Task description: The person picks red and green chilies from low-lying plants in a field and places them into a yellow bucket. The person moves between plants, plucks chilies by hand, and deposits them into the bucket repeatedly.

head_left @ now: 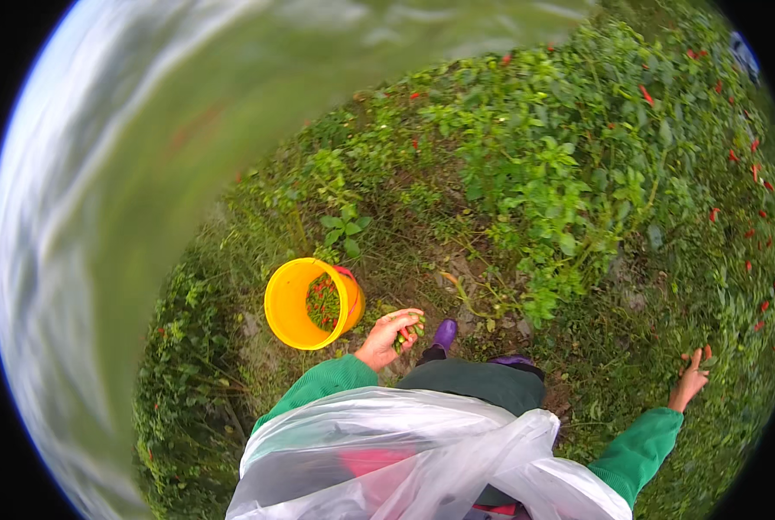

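My left hand (388, 339) is curled around several small green chili peppers (416, 327), just right of a yellow bucket (289, 305). The bucket leans with its mouth toward me, and inside lies a heap of small green and red chili peppers (322, 303). Far to the right, my right hand (688, 382) reaches into the leaves of the pepper plants (734, 347). Its fingers look spread, with a red chili pepper (707, 353) close to the fingertips. Whether the fingers touch that pepper is too small to make out.
Bushy pepper plants (526, 173) grow ahead, dotted with red peppers on the right. Bare soil (439, 199) runs between the rows. Below me show a purple shoe (445, 334) and my clear plastic covering (387, 425). A blurred translucent sheet (84, 217) blocks the upper left.
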`<state>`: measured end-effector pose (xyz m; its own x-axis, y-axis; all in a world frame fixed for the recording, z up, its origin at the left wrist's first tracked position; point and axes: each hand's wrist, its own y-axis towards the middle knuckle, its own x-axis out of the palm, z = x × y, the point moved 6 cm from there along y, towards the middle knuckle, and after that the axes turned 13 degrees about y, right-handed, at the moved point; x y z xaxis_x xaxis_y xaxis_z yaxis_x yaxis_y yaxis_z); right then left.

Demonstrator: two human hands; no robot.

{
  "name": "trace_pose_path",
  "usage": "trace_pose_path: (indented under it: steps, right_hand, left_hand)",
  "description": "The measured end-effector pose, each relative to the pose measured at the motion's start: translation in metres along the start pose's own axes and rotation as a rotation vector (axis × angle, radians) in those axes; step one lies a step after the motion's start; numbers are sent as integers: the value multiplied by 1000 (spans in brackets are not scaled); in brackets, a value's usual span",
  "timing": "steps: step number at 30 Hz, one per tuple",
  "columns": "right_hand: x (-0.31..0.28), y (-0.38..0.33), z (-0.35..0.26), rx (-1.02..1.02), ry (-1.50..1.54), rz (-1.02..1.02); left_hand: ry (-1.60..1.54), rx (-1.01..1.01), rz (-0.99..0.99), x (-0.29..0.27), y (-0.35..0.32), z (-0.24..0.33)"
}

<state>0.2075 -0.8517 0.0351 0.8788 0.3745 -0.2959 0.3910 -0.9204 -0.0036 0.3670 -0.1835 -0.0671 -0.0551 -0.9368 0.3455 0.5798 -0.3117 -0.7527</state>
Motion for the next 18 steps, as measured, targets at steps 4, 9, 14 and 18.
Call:
trace_pose_path:
  steps: [4,9,14,18]
  right_hand:
    - [-29,22,21,15,-1,-42]
    - [-7,0,31,-11,-108,-211]
    - [10,-12,19,-20,-161,-231]
    - [2,-22,21,14,-157,-255]
  left_hand:
    - [-339,134,323,-124,-34,-15]
    - [-431,73,736,-263,-61,-28]
    - [-479,184,788,-347,-63,-13]
    - [-259,157,1253,-388,-71,-6]
